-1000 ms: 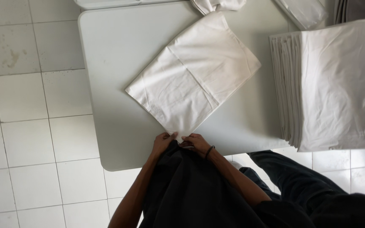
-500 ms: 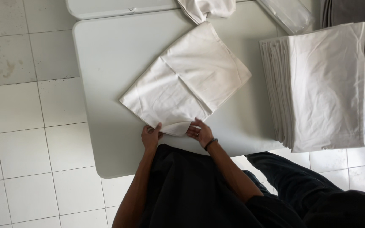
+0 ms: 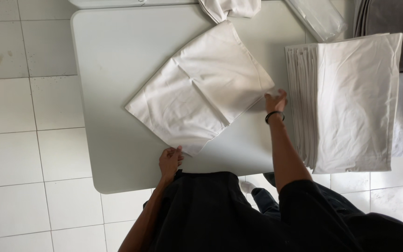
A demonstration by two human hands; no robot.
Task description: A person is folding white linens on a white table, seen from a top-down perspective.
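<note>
The folded white cloth is lying on the pale table, its long axis running diagonally from the near corner up toward the far right. The left hand is pinching that near corner, while the right hand is gripping the right-hand corner, just beside the stack of folded linens

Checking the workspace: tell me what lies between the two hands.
Head view: the folded white cloth spans between the left hand and right hand, each at a corner.
</note>
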